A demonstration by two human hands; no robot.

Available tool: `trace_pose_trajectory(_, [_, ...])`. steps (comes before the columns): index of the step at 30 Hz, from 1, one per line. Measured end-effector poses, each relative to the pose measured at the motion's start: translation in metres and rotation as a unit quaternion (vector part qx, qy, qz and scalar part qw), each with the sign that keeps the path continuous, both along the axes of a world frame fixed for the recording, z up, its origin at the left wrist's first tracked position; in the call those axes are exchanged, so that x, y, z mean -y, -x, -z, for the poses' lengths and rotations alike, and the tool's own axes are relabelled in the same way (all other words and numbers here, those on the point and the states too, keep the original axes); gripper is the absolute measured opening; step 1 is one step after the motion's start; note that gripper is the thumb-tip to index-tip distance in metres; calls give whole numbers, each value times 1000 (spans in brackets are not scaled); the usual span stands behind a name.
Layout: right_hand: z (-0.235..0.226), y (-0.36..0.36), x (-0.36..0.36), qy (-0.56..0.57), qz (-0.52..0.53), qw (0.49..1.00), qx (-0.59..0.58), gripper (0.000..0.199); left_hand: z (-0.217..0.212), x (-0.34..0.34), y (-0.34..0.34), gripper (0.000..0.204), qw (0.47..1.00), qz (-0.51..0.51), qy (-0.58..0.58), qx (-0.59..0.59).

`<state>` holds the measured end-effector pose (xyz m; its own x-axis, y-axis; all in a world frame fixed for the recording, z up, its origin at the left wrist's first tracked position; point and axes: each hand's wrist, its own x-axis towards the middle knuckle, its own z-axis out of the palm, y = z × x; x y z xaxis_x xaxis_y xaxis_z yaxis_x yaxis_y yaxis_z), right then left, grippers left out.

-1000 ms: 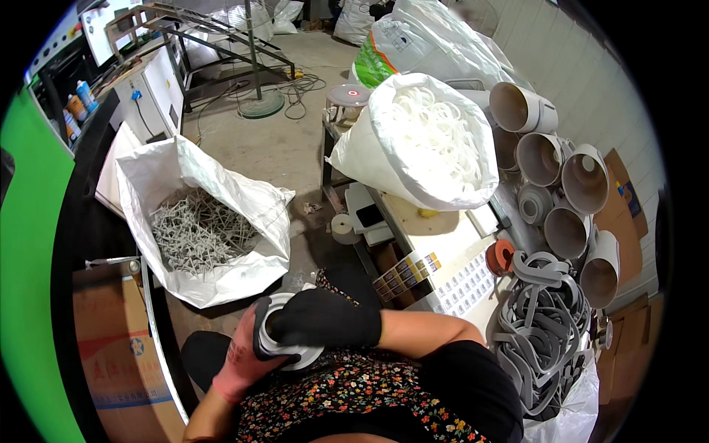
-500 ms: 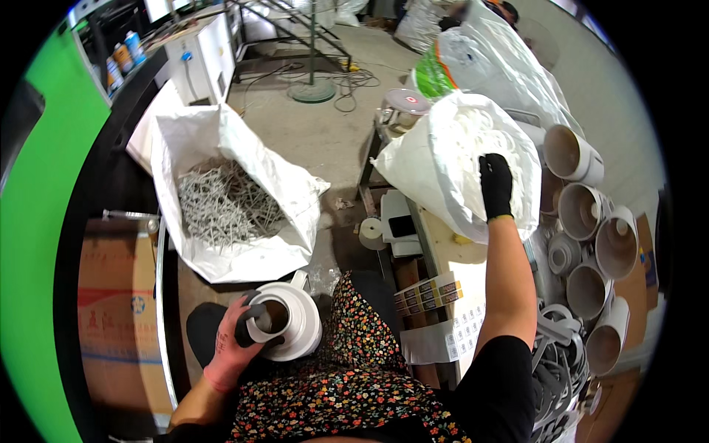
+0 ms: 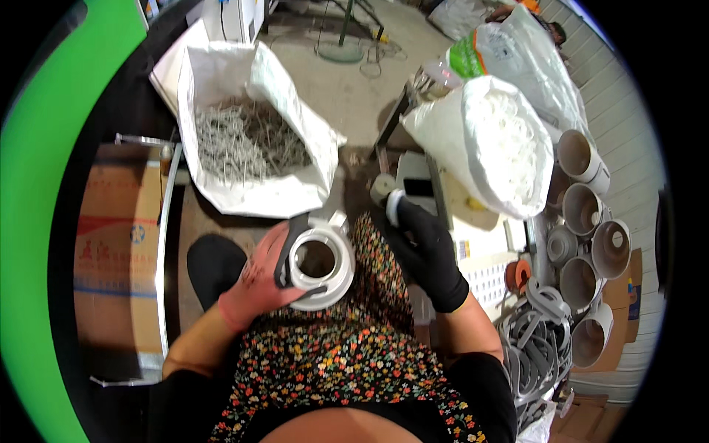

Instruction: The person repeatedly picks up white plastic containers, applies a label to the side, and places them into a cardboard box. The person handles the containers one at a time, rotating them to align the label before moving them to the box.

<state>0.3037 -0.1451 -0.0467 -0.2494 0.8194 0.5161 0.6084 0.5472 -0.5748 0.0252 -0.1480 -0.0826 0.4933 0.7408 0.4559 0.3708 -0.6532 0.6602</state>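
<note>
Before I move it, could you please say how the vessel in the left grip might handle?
The vessel is probably stiff: its rim looks circular in the left grip. Its wide bore suggests lightness, and its round body might roll until the projecting tab catches.

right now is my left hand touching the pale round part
Touching: the head view shows the left hand wrapped around the left side of the pale round part, pressed against it with no gap.
</note>
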Motion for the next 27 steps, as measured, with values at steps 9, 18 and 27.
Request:
trace_pose_trajectory(9, [-17, 47, 48, 152, -239, 952, 117, 24, 15, 28, -20, 89, 998, 60, 6, -36])
trace_pose_trajectory(18, [-9, 32, 58, 76, -343, 886, 302, 13, 3, 20, -24, 79, 981, 186, -27, -51])
trace_pose_trajectory(27, [30, 12, 82, 38, -282, 934, 216, 11, -29, 14, -59, 76, 955, 267, -2, -128])
